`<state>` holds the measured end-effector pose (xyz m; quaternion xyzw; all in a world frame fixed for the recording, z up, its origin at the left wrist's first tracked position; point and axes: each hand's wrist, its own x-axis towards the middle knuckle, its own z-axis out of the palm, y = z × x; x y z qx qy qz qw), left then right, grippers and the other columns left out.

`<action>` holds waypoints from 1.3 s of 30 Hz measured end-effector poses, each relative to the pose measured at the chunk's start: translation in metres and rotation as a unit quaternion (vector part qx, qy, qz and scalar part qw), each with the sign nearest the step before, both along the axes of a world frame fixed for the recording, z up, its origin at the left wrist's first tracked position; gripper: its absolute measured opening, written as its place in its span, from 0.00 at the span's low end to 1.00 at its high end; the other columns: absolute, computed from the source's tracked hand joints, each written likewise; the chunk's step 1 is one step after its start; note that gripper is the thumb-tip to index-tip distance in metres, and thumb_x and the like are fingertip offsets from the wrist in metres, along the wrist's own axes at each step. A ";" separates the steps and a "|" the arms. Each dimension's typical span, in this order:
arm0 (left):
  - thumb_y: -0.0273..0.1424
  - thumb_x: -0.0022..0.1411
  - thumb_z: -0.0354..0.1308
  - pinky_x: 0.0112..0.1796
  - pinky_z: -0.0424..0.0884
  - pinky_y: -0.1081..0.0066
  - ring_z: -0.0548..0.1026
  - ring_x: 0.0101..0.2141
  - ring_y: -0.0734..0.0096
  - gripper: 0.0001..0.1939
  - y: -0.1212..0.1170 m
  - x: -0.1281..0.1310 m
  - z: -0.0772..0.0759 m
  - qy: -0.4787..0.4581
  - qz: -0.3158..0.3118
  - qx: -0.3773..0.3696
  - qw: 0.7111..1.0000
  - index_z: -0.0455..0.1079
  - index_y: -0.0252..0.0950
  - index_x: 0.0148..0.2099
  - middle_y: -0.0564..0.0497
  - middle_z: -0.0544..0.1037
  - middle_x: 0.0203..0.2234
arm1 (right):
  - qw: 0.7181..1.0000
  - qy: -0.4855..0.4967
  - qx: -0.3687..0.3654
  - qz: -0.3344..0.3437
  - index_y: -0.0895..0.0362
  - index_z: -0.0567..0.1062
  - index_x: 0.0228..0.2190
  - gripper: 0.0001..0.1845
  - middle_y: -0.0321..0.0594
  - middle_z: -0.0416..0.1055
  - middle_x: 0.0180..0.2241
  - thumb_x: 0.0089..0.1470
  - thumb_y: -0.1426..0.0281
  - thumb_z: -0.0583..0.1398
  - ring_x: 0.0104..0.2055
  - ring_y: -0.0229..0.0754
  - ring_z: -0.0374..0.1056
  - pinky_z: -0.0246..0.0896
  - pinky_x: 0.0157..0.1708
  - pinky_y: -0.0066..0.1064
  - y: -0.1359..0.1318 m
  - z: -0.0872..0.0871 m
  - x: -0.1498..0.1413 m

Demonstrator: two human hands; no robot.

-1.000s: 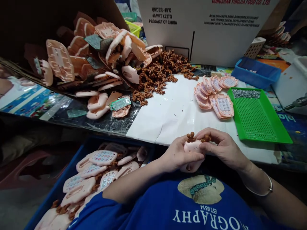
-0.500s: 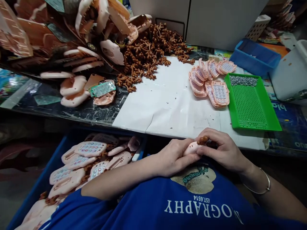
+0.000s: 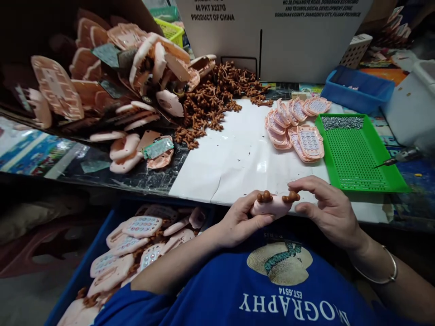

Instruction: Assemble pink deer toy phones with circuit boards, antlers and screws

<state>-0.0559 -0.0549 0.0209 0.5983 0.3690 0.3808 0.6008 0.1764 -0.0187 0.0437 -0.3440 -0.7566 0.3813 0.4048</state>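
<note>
My left hand (image 3: 242,218) grips a pale pink plastic toy casing (image 3: 272,206) by its left end, just off the table's front edge. Two brown knobbed pieces stick up from it, a left one (image 3: 264,196) by my left fingers and a right one (image 3: 291,196) at the far end. My right hand (image 3: 328,210) is beside that right end, thumb and forefinger apart, holding nothing. The casing's underside is hidden. Stacked pink keypad halves (image 3: 307,142) lie on white paper (image 3: 234,163) beyond my hands.
A green tray (image 3: 360,156) holds small screws, with a screwdriver tip (image 3: 390,161) over its right edge. A blue bin (image 3: 358,90) stands behind. Brown pieces (image 3: 220,90) are heaped by a carton of pink shells (image 3: 56,88). Lower left, a blue crate (image 3: 81,267) holds keypad casings.
My right hand has let go of the casing and moved right, its fingers now apart. The left brown piece has come into sight. The view has shifted, and the screwdriver tip now shows.
</note>
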 end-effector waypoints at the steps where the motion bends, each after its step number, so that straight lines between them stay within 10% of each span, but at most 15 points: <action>1: 0.40 0.64 0.60 0.41 0.68 0.69 0.71 0.38 0.68 0.18 0.000 -0.001 -0.002 -0.003 0.008 -0.010 1.000 0.69 0.34 0.51 0.48 0.73 0.38 | 1.000 -0.008 0.019 0.015 0.52 0.75 0.49 0.17 0.38 0.75 0.40 0.58 0.65 0.65 0.44 0.39 0.71 0.67 0.45 0.30 0.000 0.001 -0.003; 8: 0.39 0.61 0.65 0.38 0.70 0.73 0.74 0.35 0.71 0.16 0.005 0.010 -0.008 -0.111 0.048 -0.073 0.990 0.73 0.35 0.48 0.50 0.76 0.35 | 0.997 -0.018 0.066 -0.017 0.56 0.76 0.37 0.04 0.37 0.73 0.32 0.60 0.68 0.63 0.35 0.36 0.70 0.67 0.36 0.28 0.006 -0.001 -0.022; 15: 0.43 0.54 0.70 0.45 0.75 0.66 0.80 0.42 0.62 0.24 0.024 0.010 -0.004 -0.312 0.135 -0.169 0.925 0.74 0.36 0.49 0.46 0.82 0.40 | 0.998 0.031 -0.011 -0.048 0.54 0.73 0.50 0.16 0.40 0.76 0.41 0.64 0.62 0.59 0.41 0.39 0.74 0.70 0.42 0.31 0.017 -0.003 -0.024; 25: 0.48 0.52 0.70 0.54 0.71 0.61 0.75 0.55 0.58 0.31 0.029 0.012 -0.015 -0.267 0.200 -0.128 0.934 0.68 0.41 0.54 0.46 0.80 0.49 | 0.986 -0.085 0.128 -0.062 0.57 0.75 0.37 0.06 0.39 0.75 0.29 0.63 0.68 0.58 0.30 0.40 0.72 0.66 0.31 0.31 0.007 -0.012 -0.044; 33: 0.48 0.49 0.71 0.50 0.72 0.63 0.75 0.53 0.57 0.28 0.027 0.018 -0.023 -0.242 0.198 -0.105 0.944 0.71 0.38 0.47 0.45 0.79 0.48 | 0.970 -0.098 0.213 -0.067 0.62 0.72 0.51 0.16 0.50 0.79 0.42 0.63 0.70 0.58 0.42 0.46 0.76 0.70 0.43 0.36 0.012 -0.004 -0.042; 39: 0.47 0.59 0.64 0.43 0.72 0.68 0.76 0.42 0.65 0.29 0.030 0.028 -0.016 -0.169 0.186 -0.054 0.966 0.64 0.40 0.57 0.47 0.77 0.45 | 0.995 0.021 0.017 -0.095 0.57 0.75 0.44 0.12 0.42 0.78 0.37 0.62 0.64 0.59 0.36 0.41 0.75 0.72 0.38 0.33 0.019 -0.020 -0.043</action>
